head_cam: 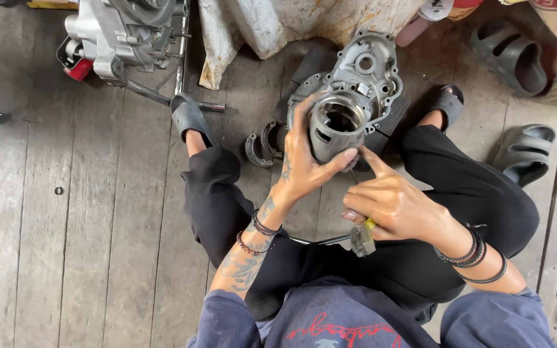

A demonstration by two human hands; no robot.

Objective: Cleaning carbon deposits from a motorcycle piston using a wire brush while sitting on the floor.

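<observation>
The person sits on a plank floor (98, 258) with knees apart, in black trousers (459, 193) and a blue top (336, 322). The right hand (394, 209) is nearest, above the lap: its lower fingers are curled shut around a small tool (362, 240) with a yellow bit showing, while the forefinger points out straight and touches the base of a metal cylinder (336, 129). The left hand (304, 161) is wrapped around that cylinder from the side, thumb under its lower edge and fingers behind it, holding it up between the knees with its open bore facing the camera. Bracelets sit on both wrists.

Just behind the cylinder an engine casing (365, 67) lies on the floor, with two curved metal half-rings (262, 145) beside it. Sandals (188, 116) are on the feet. Farther off, an engine block (124, 32) stands at the top left, and spare sandals (523, 151) lie at the right.
</observation>
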